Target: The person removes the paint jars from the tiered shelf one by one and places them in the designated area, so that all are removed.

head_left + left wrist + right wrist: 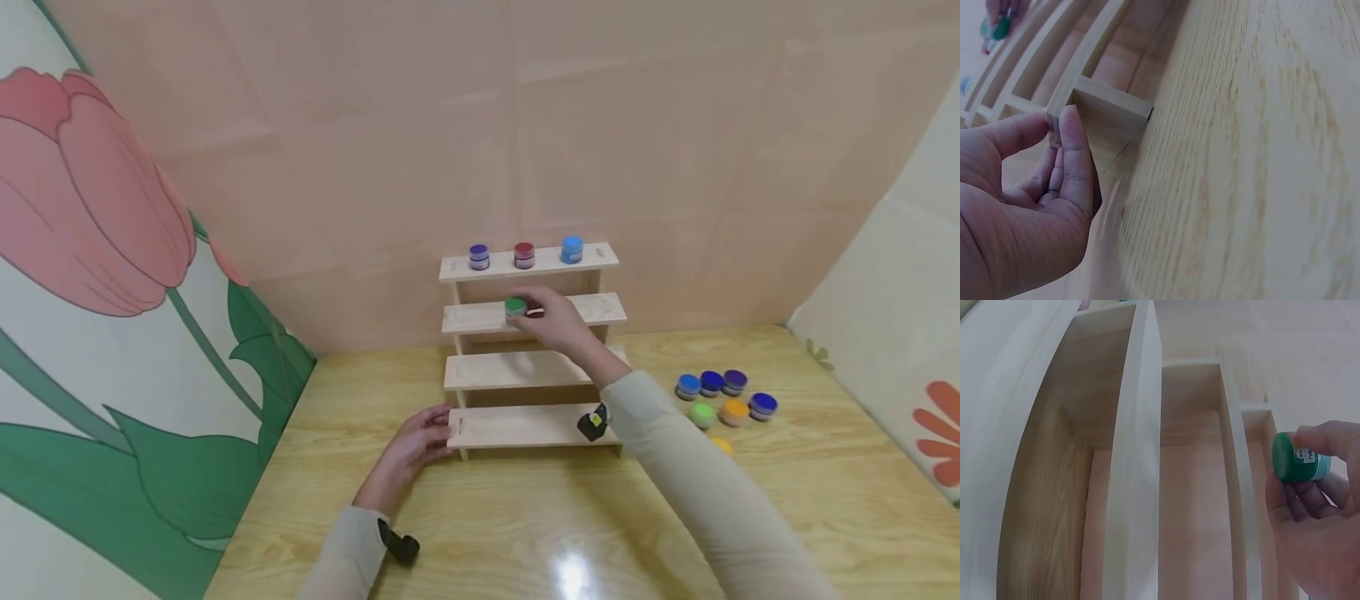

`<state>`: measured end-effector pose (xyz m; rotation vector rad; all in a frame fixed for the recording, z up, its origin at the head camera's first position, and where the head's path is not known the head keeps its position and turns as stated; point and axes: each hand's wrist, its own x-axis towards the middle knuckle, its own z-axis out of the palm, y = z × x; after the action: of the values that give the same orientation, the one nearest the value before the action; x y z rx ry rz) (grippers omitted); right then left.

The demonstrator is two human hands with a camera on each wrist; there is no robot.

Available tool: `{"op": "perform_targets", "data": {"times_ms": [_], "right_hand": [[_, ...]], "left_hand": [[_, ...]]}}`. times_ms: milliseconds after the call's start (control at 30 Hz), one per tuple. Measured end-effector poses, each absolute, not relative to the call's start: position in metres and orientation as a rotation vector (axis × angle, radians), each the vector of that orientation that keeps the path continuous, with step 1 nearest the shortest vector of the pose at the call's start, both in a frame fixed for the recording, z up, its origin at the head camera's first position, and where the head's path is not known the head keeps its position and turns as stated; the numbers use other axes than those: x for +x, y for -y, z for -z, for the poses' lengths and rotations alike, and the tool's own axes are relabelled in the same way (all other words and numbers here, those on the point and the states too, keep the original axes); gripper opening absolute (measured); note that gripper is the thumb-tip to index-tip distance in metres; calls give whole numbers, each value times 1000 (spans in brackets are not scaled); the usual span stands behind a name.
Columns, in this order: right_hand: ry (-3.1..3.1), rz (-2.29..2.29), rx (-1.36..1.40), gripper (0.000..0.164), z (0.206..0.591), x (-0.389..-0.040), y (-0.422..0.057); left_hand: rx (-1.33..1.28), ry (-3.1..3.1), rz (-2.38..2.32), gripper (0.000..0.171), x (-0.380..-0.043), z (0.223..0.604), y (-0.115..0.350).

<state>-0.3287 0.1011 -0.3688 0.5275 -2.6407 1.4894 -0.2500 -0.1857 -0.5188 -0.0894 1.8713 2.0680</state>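
My right hand holds a small paint jar with a green lid at the second board from the top of a stepped wooden shelf. In the right wrist view, thumb and fingers grip the green jar by its sides. Whether its base touches the board is hard to tell. Something dark red shows just behind these fingers. With thumb and fingertips, my left hand pinches the left end of the lowest board. Purple, red and light blue jars stand on the top board.
On the table, right of the shelf, stands a group of several jars, among them a blue jar, a light green jar and an orange jar. My right sleeve partly covers a yellow jar. A pinkish wall covering hangs behind.
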Motion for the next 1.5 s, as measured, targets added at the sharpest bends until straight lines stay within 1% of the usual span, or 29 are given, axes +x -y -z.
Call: {"op": "perform_targets", "data": {"times_ms": [133, 600, 833, 967, 1233, 1367, 1500], "right_hand": [[2633, -1506, 531, 49, 368, -323, -110], [2640, -1515, 515, 47, 365, -304, -149], [2623, -1546, 567, 48, 368, -291, -170], [2651, -1560, 555, 50, 367, -282, -185], [2683, -1616, 440, 57, 368, -261, -215], [2721, -1566, 410, 61, 372, -254, -231], [2748, -1534, 399, 62, 374, -248, -245]], "left_hand": [[-96, -1867, -2069, 56, -250, 518, 187], [-92, -1882, -2050, 55, -251, 516, 190], [-61, -1873, -2036, 57, -251, 517, 190], [-72, -1869, -2044, 56, -251, 516, 189], [-48, -1866, -2052, 56, -249, 517, 188], [-67, -1857, -2049, 56, -249, 517, 188], [-74, -1857, -2050, 56, -250, 517, 188]]}}
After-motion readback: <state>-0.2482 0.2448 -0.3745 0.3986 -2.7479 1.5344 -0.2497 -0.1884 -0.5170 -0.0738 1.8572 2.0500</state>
